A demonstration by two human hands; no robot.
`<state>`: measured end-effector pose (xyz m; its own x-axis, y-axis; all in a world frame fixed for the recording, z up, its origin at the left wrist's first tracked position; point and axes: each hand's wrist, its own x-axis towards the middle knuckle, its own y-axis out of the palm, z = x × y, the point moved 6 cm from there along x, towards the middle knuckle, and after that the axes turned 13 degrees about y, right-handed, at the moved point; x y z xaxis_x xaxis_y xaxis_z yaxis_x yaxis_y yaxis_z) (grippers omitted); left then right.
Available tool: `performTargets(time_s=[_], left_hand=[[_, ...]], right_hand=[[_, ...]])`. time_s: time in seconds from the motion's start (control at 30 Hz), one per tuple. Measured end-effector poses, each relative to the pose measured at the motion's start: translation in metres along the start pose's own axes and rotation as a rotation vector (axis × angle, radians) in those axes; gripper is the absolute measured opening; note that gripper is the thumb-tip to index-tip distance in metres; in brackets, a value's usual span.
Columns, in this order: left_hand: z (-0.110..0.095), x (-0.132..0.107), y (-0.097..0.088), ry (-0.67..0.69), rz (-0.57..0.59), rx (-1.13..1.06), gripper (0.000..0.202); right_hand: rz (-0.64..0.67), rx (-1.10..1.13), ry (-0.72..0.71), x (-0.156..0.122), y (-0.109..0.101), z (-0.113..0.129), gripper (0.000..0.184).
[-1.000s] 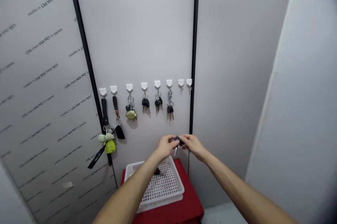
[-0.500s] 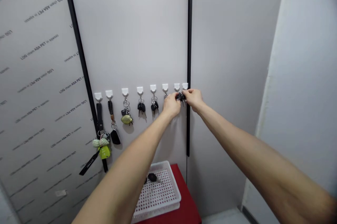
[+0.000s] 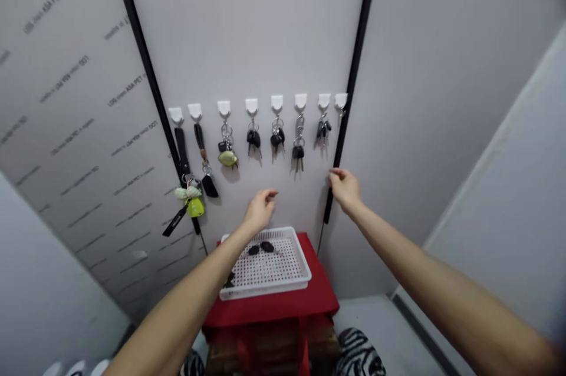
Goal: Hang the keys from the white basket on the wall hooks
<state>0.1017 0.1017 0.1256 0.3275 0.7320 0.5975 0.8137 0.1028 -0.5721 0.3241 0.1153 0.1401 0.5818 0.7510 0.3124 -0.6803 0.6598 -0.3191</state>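
One left hand (image 3: 260, 209), one right hand (image 3: 345, 188), both released, loosely curled. Just above and left of the right hand, dark-headed metal keys (image 3: 324, 128) on a white hook (image 3: 324, 100). Near the left hand, a white perforated plastic basket (image 3: 265, 291) holding black-headed keys (image 3: 267, 246), partly hidden behind the left forearm (image 3: 198, 287). Key teeth too small to distinguish.

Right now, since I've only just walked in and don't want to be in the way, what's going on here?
A person's left hand is in front of the wall, above the tray, and the right hand is by the black strip, below the row of hooks. Neither appears to hold anything; whether the right touches the strip is hard to tell. Keys or fobs hang from seven of the eight hooks, and more keys lie in the tray, which sits on a red cloth.
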Motion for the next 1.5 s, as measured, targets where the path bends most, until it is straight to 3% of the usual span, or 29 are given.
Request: performTargets(time_s=[0.13,0.23,0.33,0.43,0.6,0.73,0.87,1.03,1.17,1.37,1.5], left_hand=[[0.078,-0.066,0.009,-0.258,0.152,0.052,0.025],[0.105,-0.095,0.014,-0.345,0.244,0.157,0.027],[0.109,-0.103,0.021,-0.351,0.274,0.207,0.030],[0.104,-0.102,0.032,-0.330,0.291,0.244,0.033],[0.104,-0.099,0.045,-0.353,0.271,0.253,0.030],[0.108,-0.099,0.048,-0.391,0.286,0.153,0.020],[0.106,-0.092,0.042,-0.404,0.278,-0.003,0.019],[0.090,-0.073,0.032,-0.388,0.250,-0.163,0.017],[0.073,-0.059,0.029,-0.360,0.219,-0.236,0.016],[0.041,-0.033,0.034,-0.316,0.116,-0.505,0.015],[0.013,-0.005,0.036,-0.246,0.095,-0.565,0.018]], right_hand=[[0.326,-0.152,0.072,-0.071,0.055,-0.060,0.028],[0.502,-0.300,-0.078,-0.120,0.090,-0.065,0.025],[0.519,-0.507,-0.315,-0.148,0.110,-0.050,0.023],[0.509,-0.643,-0.436,-0.159,0.123,-0.041,0.022],[0.647,-0.581,-0.326,-0.164,0.139,-0.054,0.029],[0.651,-0.487,-0.270,-0.160,0.139,-0.061,0.034],[0.705,-0.302,-0.260,-0.159,0.136,-0.053,0.031],[0.811,-0.036,-0.147,-0.152,0.133,-0.037,0.029],[0.806,0.042,-0.046,-0.136,0.125,-0.028,0.024],[0.750,0.131,0.093,-0.105,0.094,-0.011,0.019],[0.668,0.227,0.090,-0.080,0.062,0.012,0.019]])
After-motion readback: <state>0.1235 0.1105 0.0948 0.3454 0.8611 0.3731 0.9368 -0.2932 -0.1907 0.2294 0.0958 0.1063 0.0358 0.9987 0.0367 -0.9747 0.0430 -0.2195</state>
